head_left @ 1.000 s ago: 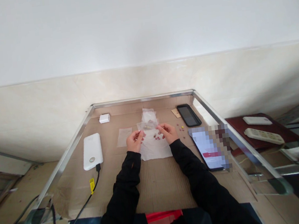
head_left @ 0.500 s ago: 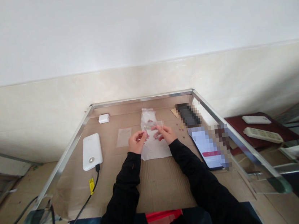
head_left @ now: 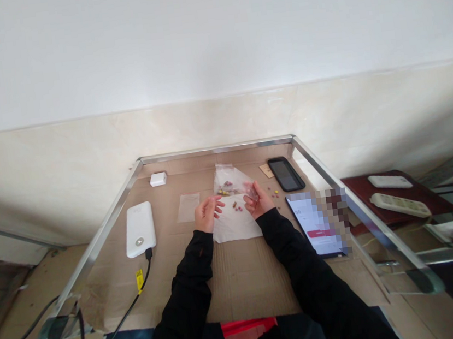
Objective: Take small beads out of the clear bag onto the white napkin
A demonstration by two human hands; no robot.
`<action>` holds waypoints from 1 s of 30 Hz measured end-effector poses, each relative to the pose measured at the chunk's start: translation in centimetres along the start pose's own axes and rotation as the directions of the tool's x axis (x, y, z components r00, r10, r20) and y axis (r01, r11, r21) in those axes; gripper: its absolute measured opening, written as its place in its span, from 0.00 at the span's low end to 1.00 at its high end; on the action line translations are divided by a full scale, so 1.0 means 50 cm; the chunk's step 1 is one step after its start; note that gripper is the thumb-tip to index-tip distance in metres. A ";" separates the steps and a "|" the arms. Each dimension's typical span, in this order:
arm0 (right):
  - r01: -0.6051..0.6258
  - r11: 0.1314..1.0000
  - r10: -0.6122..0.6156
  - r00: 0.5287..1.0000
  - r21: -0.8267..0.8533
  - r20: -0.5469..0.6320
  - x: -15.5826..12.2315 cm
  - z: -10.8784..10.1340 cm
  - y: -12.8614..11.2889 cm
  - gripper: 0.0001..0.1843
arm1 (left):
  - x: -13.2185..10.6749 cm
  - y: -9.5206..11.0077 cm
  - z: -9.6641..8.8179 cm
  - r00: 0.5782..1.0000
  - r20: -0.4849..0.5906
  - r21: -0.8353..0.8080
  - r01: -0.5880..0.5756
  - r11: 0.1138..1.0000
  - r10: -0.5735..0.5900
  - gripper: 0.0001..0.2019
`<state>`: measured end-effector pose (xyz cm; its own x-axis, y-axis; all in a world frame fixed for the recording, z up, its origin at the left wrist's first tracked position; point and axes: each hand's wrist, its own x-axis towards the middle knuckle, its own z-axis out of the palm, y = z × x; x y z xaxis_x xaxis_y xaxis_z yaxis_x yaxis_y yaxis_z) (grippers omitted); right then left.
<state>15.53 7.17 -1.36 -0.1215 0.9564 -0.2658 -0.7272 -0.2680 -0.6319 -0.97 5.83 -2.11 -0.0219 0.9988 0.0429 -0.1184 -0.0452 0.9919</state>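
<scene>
My left hand [head_left: 207, 214] is open at the left edge of a white paper sheet [head_left: 236, 229], its fingers bent loosely with nothing visible in them. Over the sheet's right side, my right hand [head_left: 258, 201] is closed on a small clear plastic bag [head_left: 249, 190]. Between the hands, several small pills [head_left: 238, 209] lie on the paper, one brownish and others pinkish. Just behind is another clear bag [head_left: 223, 175] with yellow and dark pink pills inside. Right of my right hand, several loose pills [head_left: 274, 191] rest on the cardboard. A flat clear bag [head_left: 189, 207] lies left of the paper.
A white power bank [head_left: 139, 229] with a black cable is at the left, and a white charger block [head_left: 158, 179] behind it. To the right are a black phone case [head_left: 286, 173] and a lit phone [head_left: 316, 227]. A metal rim [head_left: 216, 150] borders the cardboard-covered table.
Pills now show on the paper between my hands. My right hand has shifted slightly right with the clear bag, and my left fingers have loosened from a pinch.
</scene>
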 end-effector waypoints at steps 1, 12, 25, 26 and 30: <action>0.009 0.999 -0.009 1.000 -0.053 -0.011 0.002 0.000 0.005 0.15 | 0.000 -0.001 0.000 1.000 -0.001 -0.007 0.001 1.000 -0.001 0.25; 0.062 0.786 -0.030 0.998 -0.615 0.062 0.005 0.011 0.038 0.28 | 0.009 -0.003 -0.007 0.997 -0.009 -0.101 0.072 0.992 -0.073 0.24; 0.015 0.804 -0.010 1.000 -0.594 0.013 -0.004 0.013 0.020 0.29 | 0.002 0.004 -0.006 1.000 -0.014 0.010 -0.013 1.000 0.013 0.16; -0.001 0.817 -0.003 1.000 -0.577 -0.006 -0.004 0.013 0.018 0.28 | 0.002 0.004 -0.005 1.000 -0.014 0.018 -0.018 1.000 0.018 0.16; -0.056 0.861 0.016 0.996 -0.505 -0.083 -0.004 0.012 0.012 0.27 | 0.000 0.004 -0.003 0.999 -0.002 0.044 -0.032 0.999 0.032 0.15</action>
<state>14.72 6.90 -1.26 -0.0764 0.9391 -0.3352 -0.2785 -0.3429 -0.8971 -1.17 5.82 -1.95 -0.0273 0.9968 0.0747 -0.0737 -0.0765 0.9943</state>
